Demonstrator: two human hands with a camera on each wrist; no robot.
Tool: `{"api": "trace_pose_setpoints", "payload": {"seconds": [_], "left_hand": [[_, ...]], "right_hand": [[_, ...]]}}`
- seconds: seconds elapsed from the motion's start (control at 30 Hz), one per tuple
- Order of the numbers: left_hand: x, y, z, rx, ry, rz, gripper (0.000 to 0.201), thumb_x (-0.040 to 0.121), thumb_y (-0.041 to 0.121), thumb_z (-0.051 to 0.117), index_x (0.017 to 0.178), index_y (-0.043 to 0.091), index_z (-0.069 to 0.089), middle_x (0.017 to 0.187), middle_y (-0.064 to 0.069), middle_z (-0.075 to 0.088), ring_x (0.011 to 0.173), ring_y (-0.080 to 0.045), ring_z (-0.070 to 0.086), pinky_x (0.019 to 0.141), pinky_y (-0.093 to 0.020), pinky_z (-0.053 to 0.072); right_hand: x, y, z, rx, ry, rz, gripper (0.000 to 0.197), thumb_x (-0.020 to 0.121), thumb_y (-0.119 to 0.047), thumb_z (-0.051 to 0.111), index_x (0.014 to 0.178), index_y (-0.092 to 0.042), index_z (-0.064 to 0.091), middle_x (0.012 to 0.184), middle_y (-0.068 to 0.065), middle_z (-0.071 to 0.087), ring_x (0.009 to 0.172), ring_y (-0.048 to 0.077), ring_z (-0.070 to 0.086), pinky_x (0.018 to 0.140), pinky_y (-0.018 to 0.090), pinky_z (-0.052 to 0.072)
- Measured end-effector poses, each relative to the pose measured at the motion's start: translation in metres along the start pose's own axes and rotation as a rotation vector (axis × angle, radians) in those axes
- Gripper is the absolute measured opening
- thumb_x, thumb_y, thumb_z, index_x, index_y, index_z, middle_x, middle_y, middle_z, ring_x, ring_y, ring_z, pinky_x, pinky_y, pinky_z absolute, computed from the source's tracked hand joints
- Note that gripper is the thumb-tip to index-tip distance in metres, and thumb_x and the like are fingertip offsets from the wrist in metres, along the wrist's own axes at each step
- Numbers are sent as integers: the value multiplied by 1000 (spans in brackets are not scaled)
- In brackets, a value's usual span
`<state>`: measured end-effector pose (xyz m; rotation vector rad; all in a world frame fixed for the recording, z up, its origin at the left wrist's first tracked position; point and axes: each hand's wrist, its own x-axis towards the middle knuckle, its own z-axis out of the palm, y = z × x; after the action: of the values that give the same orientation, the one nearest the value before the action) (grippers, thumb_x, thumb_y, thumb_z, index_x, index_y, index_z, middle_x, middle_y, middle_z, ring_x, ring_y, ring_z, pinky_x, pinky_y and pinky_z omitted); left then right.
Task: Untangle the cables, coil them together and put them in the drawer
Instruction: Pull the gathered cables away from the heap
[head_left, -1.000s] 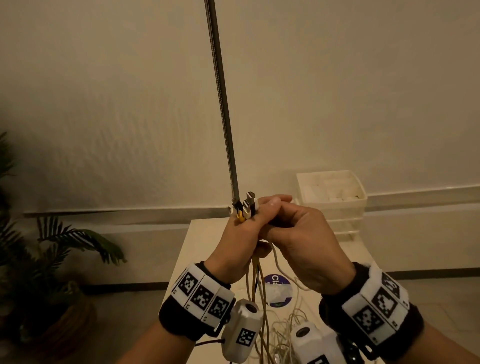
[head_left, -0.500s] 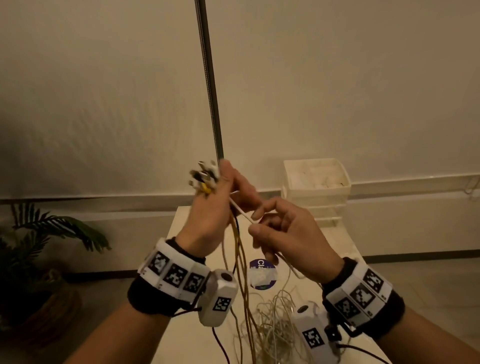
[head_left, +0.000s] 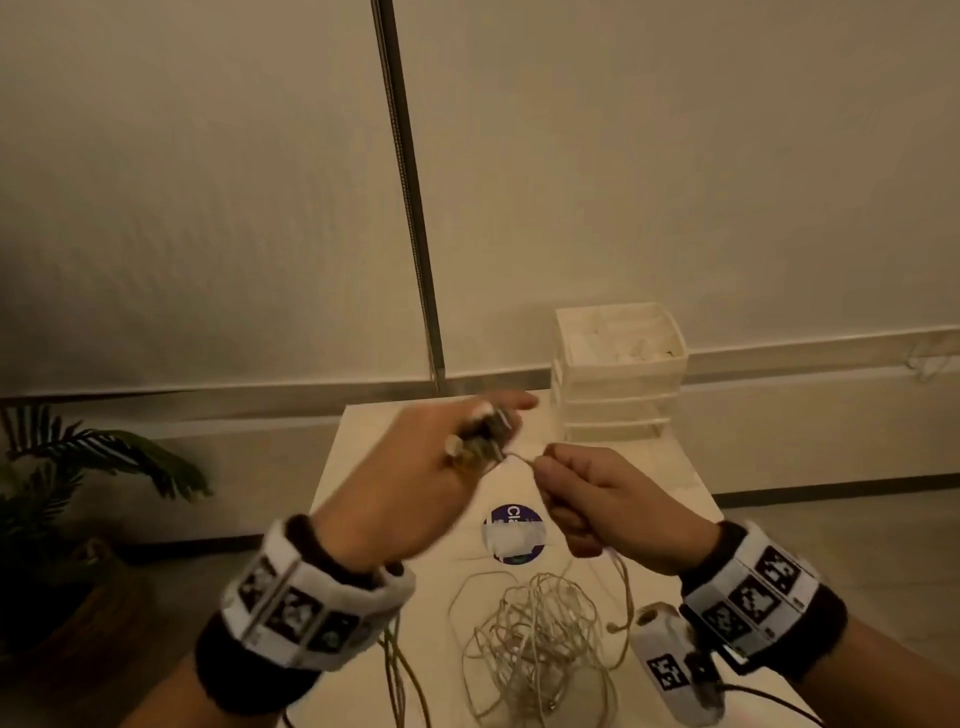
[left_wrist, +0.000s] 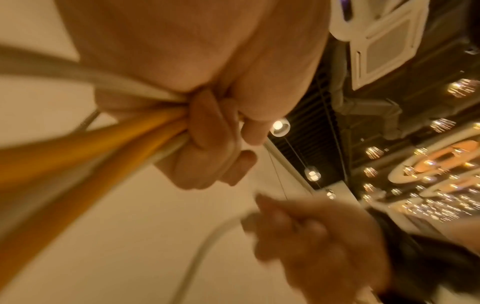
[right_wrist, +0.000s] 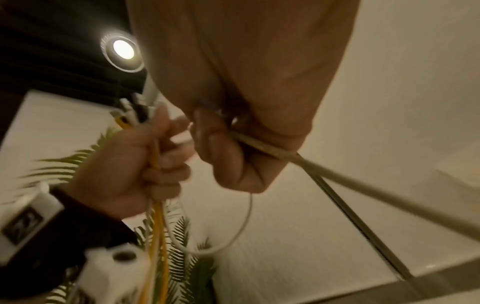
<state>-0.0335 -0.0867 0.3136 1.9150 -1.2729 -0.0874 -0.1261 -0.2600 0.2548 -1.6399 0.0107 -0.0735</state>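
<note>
Cable bundle (head_left: 480, 441): plug ends fisted in my left hand (head_left: 415, 488), yellow and white strands hanging below. Both hands dropped from raised position toward table (head_left: 363, 467) within last 1 s. Right hand (head_left: 602, 499) now split off, pinching 1 white cable (right_wrist: 337, 174), drawing it sideways. Rest of tangle (head_left: 535, 639) slack on table. Drawer unit (head_left: 618, 369) at far edge, untouched. Judgement: mid-untangle, coiling not started.

Each forearm carries a dark fabric wristband (head_left: 244, 660) overlaid by a white band (head_left: 753, 597) printed with square black-and-white fiducial markers. A white wrist camera housing (head_left: 670, 670), itself marker-tagged, hangs beneath the right wrist, trailing a thin black cable (head_left: 769, 699).
</note>
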Motion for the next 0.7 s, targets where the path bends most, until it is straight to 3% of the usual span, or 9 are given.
{"api": "trace_pose_setpoints", "payload": {"seconds": [0.07,0.13,0.2,0.33,0.4,0.47,0.53,0.63,0.7], "left_hand": [[-5,-5,24,60,-56,30,45,96,1,48,130,29,59,95,22,68,83,13,61,74,-6,45],[-6,-9,33,62,20,32,37,91,-3,49,109,25,66,88,12,70,77,-3,64,70,-22,52],[-2,-13,29,129,68,31,24,90,2,48,88,18,64,74,6,67,66,-15,60,61,-35,48],[0,-7,24,167,50,52,44,87,-4,47,73,37,51,65,14,57,60,-7,54,56,-18,38],[7,-8,9,151,233,-20,46,92,0,49,70,39,49,63,18,52,58,-2,53,57,-16,38],[15,-17,-18,57,520,-104,32,96,27,53,64,31,55,61,11,54,57,-11,54,58,-32,42],[20,-23,-50,-64,749,-175,35,87,53,52,65,29,64,60,6,58,64,-25,57,64,-42,47],[15,-29,-67,-88,839,-239,33,93,47,51,68,28,62,64,3,58,66,-25,55,63,-42,45],[11,-30,-62,-68,817,-187,22,94,41,50,85,29,66,75,-6,62,69,-28,59,61,-38,48]], "right_hand": [[-1,-8,1,-13,-28,-17,34,93,-35,47,81,-4,54,55,-2,41,44,8,32,44,21,28],[-2,-13,-1,1,-69,-34,29,98,-27,48,83,-6,61,57,-3,44,47,8,34,46,20,29],[-4,-14,-4,-3,-80,-58,26,94,-23,49,84,-7,67,59,-3,47,50,8,39,49,21,33],[-5,-15,-7,-100,-91,-118,22,94,-20,52,93,-7,69,61,1,56,56,15,47,54,23,40],[-5,-7,-8,-206,-62,-126,24,99,-20,48,90,-8,67,61,1,57,56,16,49,56,25,43],[-11,15,-11,-251,-42,-101,25,101,-17,44,87,-5,60,58,-2,53,54,12,47,57,26,42],[-19,42,-13,-248,-42,-51,26,102,-16,41,85,-2,55,57,-3,49,52,11,43,58,27,40],[-27,71,-16,-255,-25,18,25,103,-14,40,83,-5,53,59,3,48,53,14,43,58,27,40],[-25,79,-16,-211,10,37,26,103,-14,38,85,-4,53,59,5,47,53,16,44,58,28,42]]}}
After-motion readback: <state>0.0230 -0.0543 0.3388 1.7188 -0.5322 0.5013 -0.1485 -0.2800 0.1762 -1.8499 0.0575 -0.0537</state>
